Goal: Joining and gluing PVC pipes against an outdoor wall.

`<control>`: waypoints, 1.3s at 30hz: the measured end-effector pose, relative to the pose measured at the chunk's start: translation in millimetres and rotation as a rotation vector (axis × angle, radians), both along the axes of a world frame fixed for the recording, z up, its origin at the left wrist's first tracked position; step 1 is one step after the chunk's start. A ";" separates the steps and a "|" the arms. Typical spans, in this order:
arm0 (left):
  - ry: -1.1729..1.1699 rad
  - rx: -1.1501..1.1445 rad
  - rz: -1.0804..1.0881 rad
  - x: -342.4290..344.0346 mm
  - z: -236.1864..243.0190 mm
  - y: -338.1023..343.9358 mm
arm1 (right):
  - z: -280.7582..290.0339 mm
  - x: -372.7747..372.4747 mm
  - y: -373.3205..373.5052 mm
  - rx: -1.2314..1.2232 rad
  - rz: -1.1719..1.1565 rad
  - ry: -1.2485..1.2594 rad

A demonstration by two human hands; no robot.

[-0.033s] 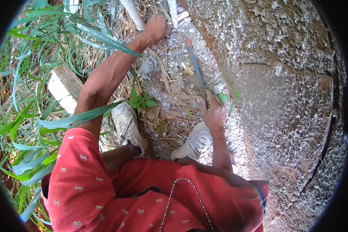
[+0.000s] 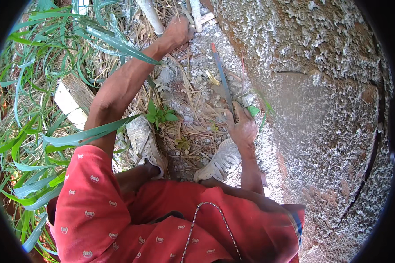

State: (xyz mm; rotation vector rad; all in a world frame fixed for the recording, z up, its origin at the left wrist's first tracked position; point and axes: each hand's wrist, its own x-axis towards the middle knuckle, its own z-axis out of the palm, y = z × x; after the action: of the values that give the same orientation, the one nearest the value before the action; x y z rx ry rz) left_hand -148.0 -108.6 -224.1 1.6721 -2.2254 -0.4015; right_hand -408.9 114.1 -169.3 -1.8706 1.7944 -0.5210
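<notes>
My right hand is closed round the near end of a long, narrow bluish-grey metal bar with an orange-red tip. The bar lies low over the gravelly ground and points away from me, slightly to the left. Farther off, my left arm is stretched out and my left hand is down at the ground beside pale stalks. Its fingers are curled, and what they hold, if anything, is hidden. A small yellowish chip lies just left of the bar.
A rough, white-spattered wall rises close on the right. Long green blades of grass reach over my left arm. A pale block lies in the grass. My shoes flank a small leafy plant; dry straw and stones cover the ground.
</notes>
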 end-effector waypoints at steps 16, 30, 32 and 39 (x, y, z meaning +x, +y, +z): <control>-0.008 0.165 0.002 -6.8 31.6 2.8 | 0.7 2.3 -1.7 0.060 -0.008 0.004; -0.283 -0.186 -0.175 2.2 -6.5 3.6 | -2.3 -13.1 10.7 -0.114 -0.082 -0.109; -0.378 -0.104 -0.330 14.8 25.7 1.5 | 37.2 -26.1 22.2 -0.023 -0.138 -0.113; 0.038 0.053 0.003 -6.5 10.2 -2.2 | 53.3 -65.1 81.5 -0.158 -0.191 0.212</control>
State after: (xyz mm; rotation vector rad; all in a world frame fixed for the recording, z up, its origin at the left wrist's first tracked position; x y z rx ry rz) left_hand -154.6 -110.8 -214.0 1.6805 -2.2031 -0.4916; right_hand -474.0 195.6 -116.0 -1.9309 2.1416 -0.5644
